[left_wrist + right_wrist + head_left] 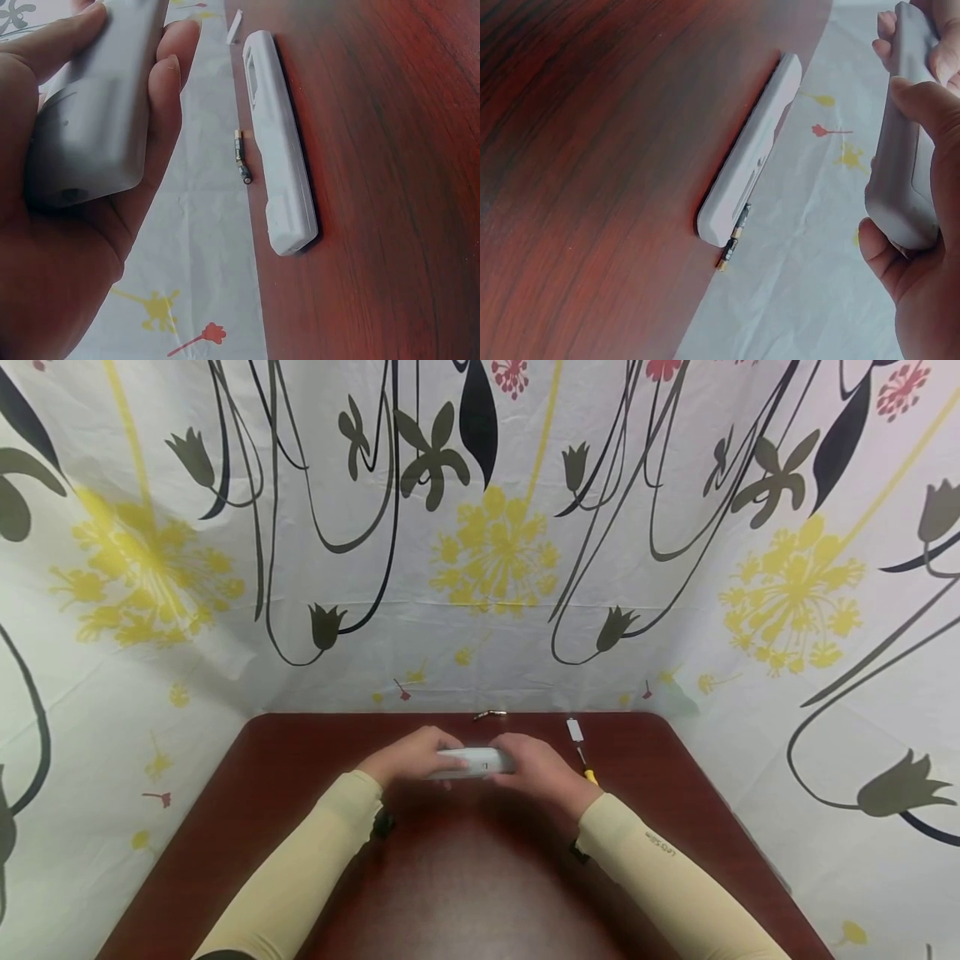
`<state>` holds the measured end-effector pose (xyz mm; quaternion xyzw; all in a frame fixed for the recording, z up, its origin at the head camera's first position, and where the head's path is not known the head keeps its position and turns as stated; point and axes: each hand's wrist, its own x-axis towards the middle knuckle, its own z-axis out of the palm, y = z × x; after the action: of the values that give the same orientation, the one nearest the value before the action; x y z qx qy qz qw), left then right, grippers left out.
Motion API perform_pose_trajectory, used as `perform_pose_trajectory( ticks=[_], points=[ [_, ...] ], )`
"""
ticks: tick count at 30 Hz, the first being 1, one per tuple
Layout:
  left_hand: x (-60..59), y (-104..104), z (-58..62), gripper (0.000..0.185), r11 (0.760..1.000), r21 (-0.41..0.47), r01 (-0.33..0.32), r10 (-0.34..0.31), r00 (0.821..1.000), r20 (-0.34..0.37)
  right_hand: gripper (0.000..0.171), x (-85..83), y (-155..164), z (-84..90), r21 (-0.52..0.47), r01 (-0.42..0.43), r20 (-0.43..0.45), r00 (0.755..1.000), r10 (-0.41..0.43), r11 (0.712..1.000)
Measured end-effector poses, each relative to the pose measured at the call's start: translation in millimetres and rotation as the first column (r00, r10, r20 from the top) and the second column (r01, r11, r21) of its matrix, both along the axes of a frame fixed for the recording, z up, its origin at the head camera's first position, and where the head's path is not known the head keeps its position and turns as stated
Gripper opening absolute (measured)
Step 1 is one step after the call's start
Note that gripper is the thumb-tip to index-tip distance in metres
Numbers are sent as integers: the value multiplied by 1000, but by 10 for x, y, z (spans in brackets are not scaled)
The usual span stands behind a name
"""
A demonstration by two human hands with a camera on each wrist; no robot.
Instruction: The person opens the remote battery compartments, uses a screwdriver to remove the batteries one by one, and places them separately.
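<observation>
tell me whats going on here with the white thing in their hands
A person in cream sleeves holds a long white device, like a remote control, above a dark red table, with the left hand gripping one end and the right hand the other. A second white piece of similar shape lies near the table's far edge, next to a small battery. A yellow-handled tool lies by the right hand.

A long, grey-white plastic remote-control body (474, 762) is held level at frame centre; its matching slim shell (279, 142) lies flat, right of centre.
</observation>
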<state>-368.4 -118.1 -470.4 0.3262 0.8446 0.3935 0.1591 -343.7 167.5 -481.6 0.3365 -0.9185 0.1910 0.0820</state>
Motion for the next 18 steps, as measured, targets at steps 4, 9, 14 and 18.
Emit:
perform_pose_trajectory(
  ticks=[4,9,14,18],
  points=[
    [11,-1,5,24,1000,6,-4,4,1000,18,47,-3,0,-4,-8,-2,17,1000,2,1000],
    [29,-2,18,24,1000,3,-17,17,999,36,44,-6,1,3,-45,-21,65,998,24,999],
    [10,18,5,21,998,-46,-31,29,998,-49,42,-27,17,-12,-73,-28,117,992,37,997],
    [-12,33,-13,23,996,-83,-44,36,994,-102,41,-29,29,-15,-91,-35,133,990,47,995]
  ],
)
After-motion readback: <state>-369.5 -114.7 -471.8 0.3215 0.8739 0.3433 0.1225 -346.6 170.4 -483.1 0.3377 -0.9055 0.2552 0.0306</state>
